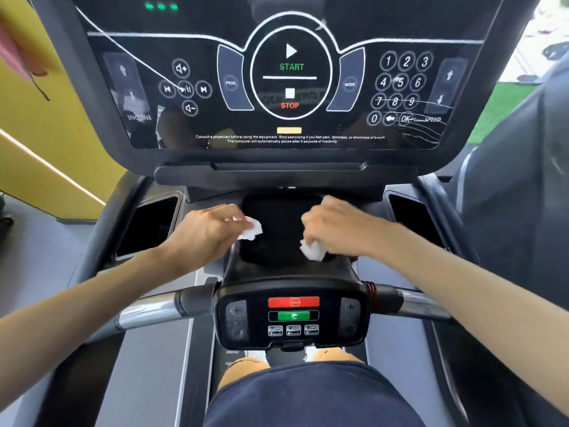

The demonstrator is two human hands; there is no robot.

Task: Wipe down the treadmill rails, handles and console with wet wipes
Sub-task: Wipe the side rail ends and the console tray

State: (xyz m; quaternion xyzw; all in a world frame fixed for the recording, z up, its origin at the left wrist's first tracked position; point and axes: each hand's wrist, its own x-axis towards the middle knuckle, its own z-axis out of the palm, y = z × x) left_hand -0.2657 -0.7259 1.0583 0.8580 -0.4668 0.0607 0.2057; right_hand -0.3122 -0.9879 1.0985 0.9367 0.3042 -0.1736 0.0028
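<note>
Treadmill console (289, 87), its panel facing me, stands above the dark tray (277, 241). My left hand (203, 232) lies at the tray's left edge, fingers grasping a crumpled white wipe (251, 231). My right hand (332, 229) lies at its near right corner, fingers clenched round a second wipe (312, 251).

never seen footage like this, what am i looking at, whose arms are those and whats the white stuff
One picture, from a camera worn on a person's head, looking down at their own arms. They stand at a treadmill: the console with START and STOP ahead, a small control panel on the chrome handlebar below, a dark tray between. The left hand holds a white wet wipe at the tray's left edge; the right hand grips a second wipe at its near right corner.
</note>
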